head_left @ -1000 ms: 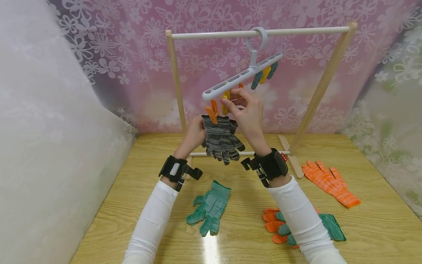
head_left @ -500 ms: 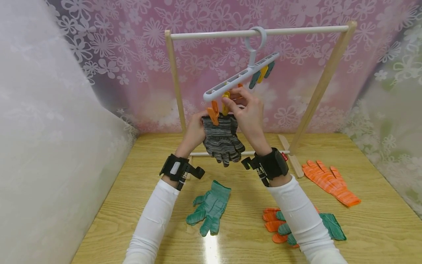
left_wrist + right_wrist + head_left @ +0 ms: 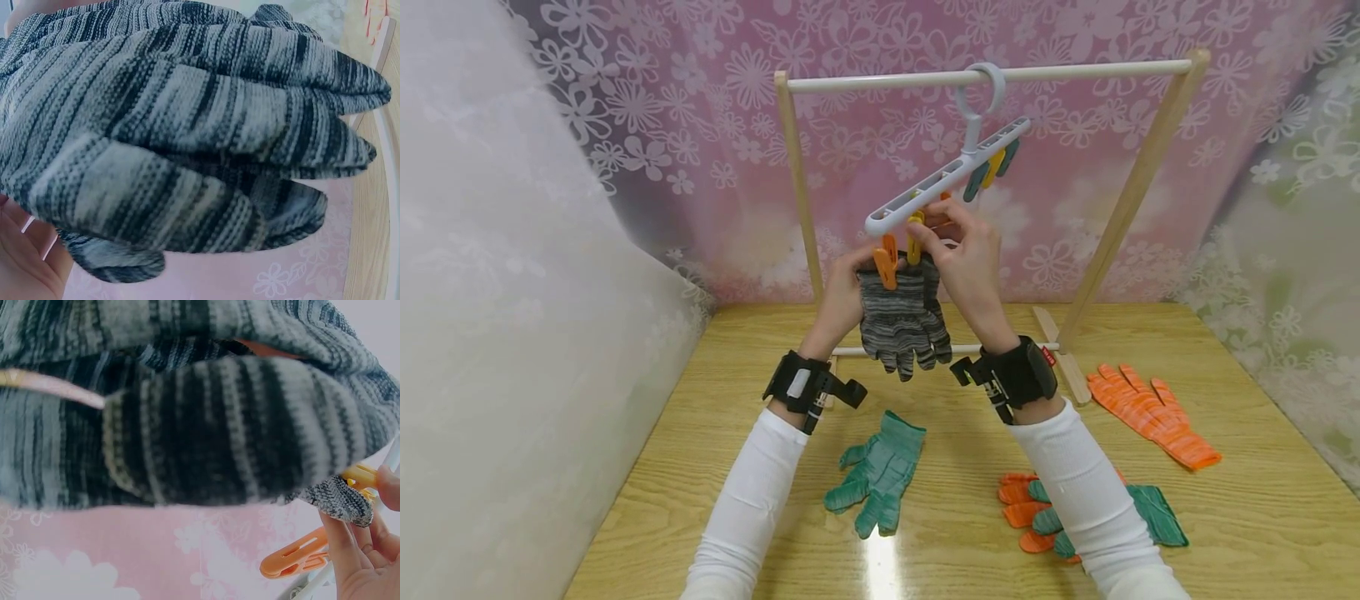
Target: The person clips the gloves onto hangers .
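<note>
In the head view a pair of grey-and-black striped knit gloves (image 3: pixel 901 321) hangs under the left end of a pale grey clip hanger (image 3: pixel 917 193). An orange clothespin (image 3: pixel 886 267) bites the front cuff. My left hand (image 3: pixel 839 304) holds the gloves by the cuff's left side, its fingertips hidden behind the knit. My right hand (image 3: pixel 972 262) pinches a yellow clothespin (image 3: pixel 913 242) between thumb and fingers; the pin's lower end overlaps the cuff's top edge. In both wrist views the glove fingers (image 3: pixel 187 125) fill most of the picture. Another orange clothespin (image 3: pixel 294 553) shows beside my right hand.
The hanger hooks over the white bar (image 3: pixel 880 81) of a wooden stand (image 3: pixel 797 183). More clips (image 3: pixel 992 169) hang at its right end. On the table (image 3: pixel 730 350) lie a green glove (image 3: pixel 883 475), an orange glove (image 3: pixel 1153 417), and overlapping orange and green gloves (image 3: pixel 1157 517) partly under my right forearm.
The striped gloves' cuff has risen on the right, up to the yellow clothespin. My left fingers have slid further behind the cuff, and the hanger's right end has swung slightly left.
</note>
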The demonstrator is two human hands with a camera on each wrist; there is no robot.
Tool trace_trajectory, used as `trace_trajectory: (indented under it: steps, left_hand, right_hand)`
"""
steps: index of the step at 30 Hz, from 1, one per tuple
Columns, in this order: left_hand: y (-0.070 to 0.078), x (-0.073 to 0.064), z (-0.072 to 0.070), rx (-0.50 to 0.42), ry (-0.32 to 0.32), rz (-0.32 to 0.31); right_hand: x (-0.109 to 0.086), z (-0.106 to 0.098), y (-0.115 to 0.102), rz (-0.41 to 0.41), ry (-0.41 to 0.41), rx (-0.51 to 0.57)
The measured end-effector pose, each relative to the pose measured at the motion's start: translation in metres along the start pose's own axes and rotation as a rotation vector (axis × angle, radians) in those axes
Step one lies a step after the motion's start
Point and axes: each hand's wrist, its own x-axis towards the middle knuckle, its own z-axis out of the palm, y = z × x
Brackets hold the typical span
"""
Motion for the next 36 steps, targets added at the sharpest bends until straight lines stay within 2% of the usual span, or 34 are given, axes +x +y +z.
trace_trajectory:
  steps: [6, 12, 21, 28, 36]
  left_hand:
    - [0.0016, 0.0016, 0.003, -0.023, 0.058, -0.003]
    - [0.0094, 0.0007, 0.0055, -0.015, 0.107, -0.057]
    - [0.0085, -0.0008, 0.0058, -0.074, 0.084, -0.053]
    - [0.0072, -0.0025, 0.0072, -0.056, 0.075, -0.055]
    - [0.0071, -0.0017, 0.009, -0.076, 0.059, -0.061]
  right_hand:
    - [0.0001, -0.0005, 0.0002, -0.004, 0.001, 0.01]
    - [-0.0005, -0.0013, 0.0005, -0.012, -0.001, 0.004]
    - [-0.0031, -0.0035, 0.0032, -0.005, -0.027, 0.025]
    - [-0.0056, -0.0056, 0.0045, -0.008, -0.046, 0.036]
    - [-0.0063, -0.007, 0.0066, -0.02, -0.037, 0.05]
